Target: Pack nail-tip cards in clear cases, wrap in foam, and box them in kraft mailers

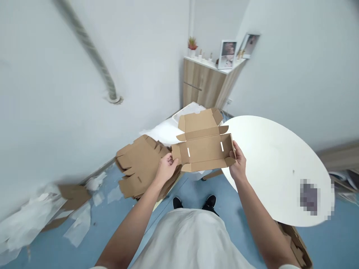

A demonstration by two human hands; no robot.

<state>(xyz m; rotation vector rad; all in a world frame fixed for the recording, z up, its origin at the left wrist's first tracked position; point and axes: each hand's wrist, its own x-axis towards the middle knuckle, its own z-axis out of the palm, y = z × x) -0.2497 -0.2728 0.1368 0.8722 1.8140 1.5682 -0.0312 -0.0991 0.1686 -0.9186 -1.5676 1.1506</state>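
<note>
A brown cardboard box [206, 149], partly folded, is held up in front of me between both hands. Its long lid panel stretches away from me, and two white slots show in its base. My left hand [167, 164] pinches the flap at the left end, thumb on top. At the other end my right hand [238, 160] grips the raised side panel, with some fingers hidden behind the cardboard. Just left of and below the box lies a stack of flat cardboard blanks [143, 164], close to my left hand.
A round white table [269, 160] stands on the right, with a blurred-out dark patch on it. Behind are a wooden cabinet [203, 82] with picture frames and a plant. White wrapping [30, 220] litters the floor at left. An open carton [297, 243] sits below the table.
</note>
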